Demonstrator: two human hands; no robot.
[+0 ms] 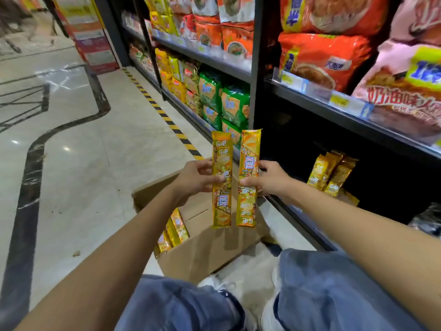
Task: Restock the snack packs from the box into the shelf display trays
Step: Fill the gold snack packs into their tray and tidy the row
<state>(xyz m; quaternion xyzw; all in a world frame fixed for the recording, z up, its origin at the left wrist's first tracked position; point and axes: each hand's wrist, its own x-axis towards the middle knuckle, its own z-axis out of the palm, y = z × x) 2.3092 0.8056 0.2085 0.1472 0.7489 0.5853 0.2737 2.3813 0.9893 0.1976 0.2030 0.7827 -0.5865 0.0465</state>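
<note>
- Below and to the left of the left hand [193, 179], an open cardboard box [214, 249] sits on the floor. A few yellow boxed packs [173, 231] stand on edge against its left wall. The rest of its inside is hidden by its near wall and by the two held packs.
- The left hand grips the left pack [222, 180], a long yellow snack pack held upright at mid-length, with the thumb on the front and the fingers curled behind.
- Just beside it, across a narrow gap, the right pack [248, 180] stands upright in the right hand [272, 180]. The thumb presses on its front and the fingers wrap behind. Both packs hang above the box.
- To the right of the right hand, on the bottom shelf [303, 218], a small cluster of shelved packs [331, 173] leans upright.
- The recess around them is dark — whether a tray holds them cannot be told.
- Further right, a dark shape [427, 220] is cut off by the frame edge and too dim to identify.
</note>
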